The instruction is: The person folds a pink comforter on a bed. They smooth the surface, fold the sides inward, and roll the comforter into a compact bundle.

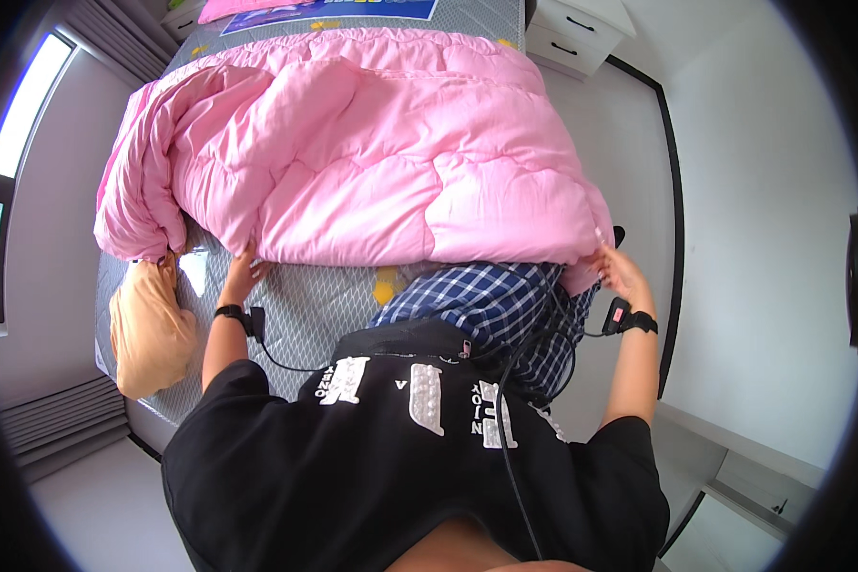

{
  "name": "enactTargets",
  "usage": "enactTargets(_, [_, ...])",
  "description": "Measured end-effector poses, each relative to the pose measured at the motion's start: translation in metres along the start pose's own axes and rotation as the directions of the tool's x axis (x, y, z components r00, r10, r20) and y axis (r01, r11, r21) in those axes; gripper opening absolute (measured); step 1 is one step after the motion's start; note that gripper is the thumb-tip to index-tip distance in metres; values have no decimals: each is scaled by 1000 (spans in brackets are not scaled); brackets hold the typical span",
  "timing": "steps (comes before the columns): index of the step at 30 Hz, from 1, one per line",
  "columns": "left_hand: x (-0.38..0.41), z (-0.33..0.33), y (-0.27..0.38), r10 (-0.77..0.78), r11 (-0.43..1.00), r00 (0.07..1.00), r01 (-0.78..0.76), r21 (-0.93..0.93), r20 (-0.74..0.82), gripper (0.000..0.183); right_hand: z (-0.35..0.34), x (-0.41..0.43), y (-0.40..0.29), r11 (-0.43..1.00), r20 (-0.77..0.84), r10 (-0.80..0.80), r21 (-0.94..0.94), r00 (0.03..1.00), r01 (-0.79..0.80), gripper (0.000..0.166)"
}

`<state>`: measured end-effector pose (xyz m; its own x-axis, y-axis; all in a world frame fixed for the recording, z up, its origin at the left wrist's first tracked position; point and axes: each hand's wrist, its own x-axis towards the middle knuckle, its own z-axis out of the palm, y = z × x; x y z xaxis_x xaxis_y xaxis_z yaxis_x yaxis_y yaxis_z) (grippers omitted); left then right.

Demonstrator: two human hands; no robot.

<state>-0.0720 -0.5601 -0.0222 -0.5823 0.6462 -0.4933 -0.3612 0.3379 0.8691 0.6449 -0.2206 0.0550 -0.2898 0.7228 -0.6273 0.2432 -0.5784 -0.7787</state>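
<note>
A thick pink quilt (372, 164) lies folded across the grey patterned mattress (314, 307) in front of me. My left hand (249, 272) grips its near edge toward the left, with the thumb on the pink cloth and the fingers low beside the mattress. At the quilt's near right corner, my right hand (620, 273) pinches the edge, and a bit of the fabric hangs below it. Left of my left hand, a bunched orange-yellow cloth (154, 329) rests at the mattress edge, touching the quilt's gathered end. What lies under the quilt is hidden.
Cables run from wrist-worn devices (256, 325) across my body. My plaid-clad leg (457, 293) is against the mattress. A blue printed sheet (372, 10) and white drawers (572, 36) are at the far end. A wall (758, 250) stands right, grey curtains (64, 422) left.
</note>
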Motion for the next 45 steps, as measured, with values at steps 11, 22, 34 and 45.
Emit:
enactTargets(11, [-7,-16,121,-273,936,957,289,203,-101,103,-41,35,-11,894,-227,-218,344,949,287,32])
enactTargets(22, [109,133,304,686,417,669,-684,598,287,48,36,95,-214,851,-3,-475,-257,880,458,38])
enactTargets(34, [157,255,336,-30,48,914,-403,914,404,100,166,271,-277,500,211,-526,-707,824,500,63])
enactTargets(45, [159,228,283,381,68,834,-456,887,399,43,163,249,-269,115,234,-706,-893,668,435,37])
